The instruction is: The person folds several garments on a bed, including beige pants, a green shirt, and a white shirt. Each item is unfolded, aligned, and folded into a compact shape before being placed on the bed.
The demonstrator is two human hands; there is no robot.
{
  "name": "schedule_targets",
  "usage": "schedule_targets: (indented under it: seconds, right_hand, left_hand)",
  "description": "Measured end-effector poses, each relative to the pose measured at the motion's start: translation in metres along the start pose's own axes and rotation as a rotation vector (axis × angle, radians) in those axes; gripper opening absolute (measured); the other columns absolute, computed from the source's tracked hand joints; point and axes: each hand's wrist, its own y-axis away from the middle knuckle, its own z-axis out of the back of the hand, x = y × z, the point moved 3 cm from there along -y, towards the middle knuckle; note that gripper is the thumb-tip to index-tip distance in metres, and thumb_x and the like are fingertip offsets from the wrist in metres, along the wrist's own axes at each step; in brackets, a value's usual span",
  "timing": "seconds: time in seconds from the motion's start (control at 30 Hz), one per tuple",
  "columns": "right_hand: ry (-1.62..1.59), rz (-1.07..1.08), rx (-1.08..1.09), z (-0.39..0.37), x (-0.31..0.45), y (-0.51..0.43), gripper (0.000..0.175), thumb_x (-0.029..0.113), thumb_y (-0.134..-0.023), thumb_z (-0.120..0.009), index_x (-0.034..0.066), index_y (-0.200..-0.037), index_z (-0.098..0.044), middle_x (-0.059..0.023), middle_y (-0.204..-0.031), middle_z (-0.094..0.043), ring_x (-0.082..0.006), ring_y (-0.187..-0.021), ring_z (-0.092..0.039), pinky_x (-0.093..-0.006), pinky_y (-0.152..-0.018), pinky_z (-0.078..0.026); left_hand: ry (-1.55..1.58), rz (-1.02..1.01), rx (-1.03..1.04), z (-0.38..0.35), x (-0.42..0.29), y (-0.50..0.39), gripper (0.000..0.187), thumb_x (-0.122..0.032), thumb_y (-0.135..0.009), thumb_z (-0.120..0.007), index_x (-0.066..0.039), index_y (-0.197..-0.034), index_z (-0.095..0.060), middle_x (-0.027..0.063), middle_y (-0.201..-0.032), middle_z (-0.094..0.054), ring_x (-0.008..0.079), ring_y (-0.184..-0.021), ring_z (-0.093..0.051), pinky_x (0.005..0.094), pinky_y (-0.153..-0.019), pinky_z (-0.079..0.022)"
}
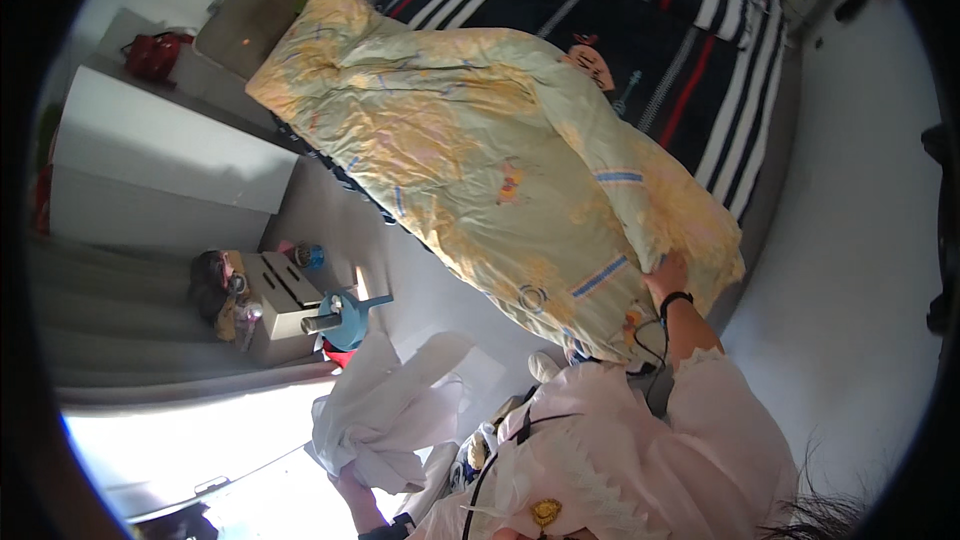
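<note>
My left hand (349,486), at the lower left, grips a bunched white cloth (397,412) that hangs loosely above the floor. The bunched fabric hides most of its fingers. At the near right corner of the bed, my right hand (669,275) is closed on a fold of a pale green and yellow patterned quilt (465,150). This quilt lies rumpled across the bed, one long ridge running toward my right hand. Beneath and beyond it shows a dark bedspread (660,75) with white and red stripes and pink hearts.
Left of the bed stand a blue stool (346,326) with small items on it and a small drawer cabinet (281,300). A white cabinet (165,142) and red bag (154,56) are farther back. Grey curtains (150,315) hang by a bright window. Shoes (476,454) lie near my feet.
</note>
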Motion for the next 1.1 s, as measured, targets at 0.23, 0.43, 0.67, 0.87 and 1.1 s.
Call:
schedule_targets:
  seconds: [0.23,0.43,0.67,0.87,1.1]
  right_hand:
    - [-0.477,0.140,-0.079,0.022,-0.036,-0.060,0.024,0.016,-0.081,-0.054,-0.0040,-0.092,-0.061,-0.0170,-0.087,-0.062,-0.0324,-0.080,-0.060,-0.0402,-0.071,-0.047]
    - [-1.058,0.675,0.018,0.205,-0.020,0.008,0.017,0.011,-0.076,-0.051,-0.0025,-0.085,-0.057,-0.0011,-0.072,-0.055,-0.0130,-0.063,-0.051,-0.0306,-0.056,-0.042]
    - [-0.686,0.807,-0.218,0.487,-0.086,0.011,0.038,0.031,-0.094,-0.046,-0.0010,-0.111,-0.057,-0.0069,-0.100,-0.061,-0.0142,-0.086,-0.056,-0.0275,-0.077,-0.045]
    - [0.383,0.246,-0.727,0.477,-0.157,-0.172,0.038,0.028,-0.096,-0.041,0.0026,-0.121,-0.054,-0.0152,-0.120,-0.057,-0.0298,-0.107,-0.055,-0.0371,-0.095,-0.041]
    - [0.590,0.831,-0.579,0.239,-0.060,-0.154,0.030,0.025,-0.096,-0.041,0.0053,-0.116,-0.054,-0.0142,-0.105,-0.058,-0.0277,-0.098,-0.056,-0.0406,-0.087,-0.045]
  left_hand:
    - [-0.070,0.050,0.014,-0.017,-0.010,0.009,0.048,-0.012,-0.073,-0.065,0.005,-0.117,-0.054,0.0111,-0.109,-0.060,0.0216,-0.099,-0.058,0.0320,-0.086,-0.045]
    - [-0.199,0.090,-0.013,-0.040,0.001,-0.013,0.050,-0.012,-0.070,-0.066,0.003,-0.116,-0.056,0.0107,-0.109,-0.062,0.0211,-0.098,-0.059,0.0324,-0.085,-0.046]
    - [-0.159,0.036,0.082,-0.064,0.014,-0.029,0.045,-0.003,-0.069,-0.064,0.003,-0.113,-0.058,0.0092,-0.103,-0.064,0.0191,-0.093,-0.061,0.0317,-0.082,-0.046]
    - [-0.093,0.061,0.088,-0.067,0.027,-0.013,0.044,-0.001,-0.068,-0.065,0.002,-0.111,-0.059,0.0082,-0.101,-0.064,0.0193,-0.090,-0.061,0.0319,-0.081,-0.047]
    - [-0.191,0.135,-0.003,-0.040,0.027,-0.007,0.043,-0.003,-0.068,-0.066,0.003,-0.109,-0.059,0.0095,-0.099,-0.065,0.0190,-0.087,-0.061,0.0310,-0.078,-0.047]
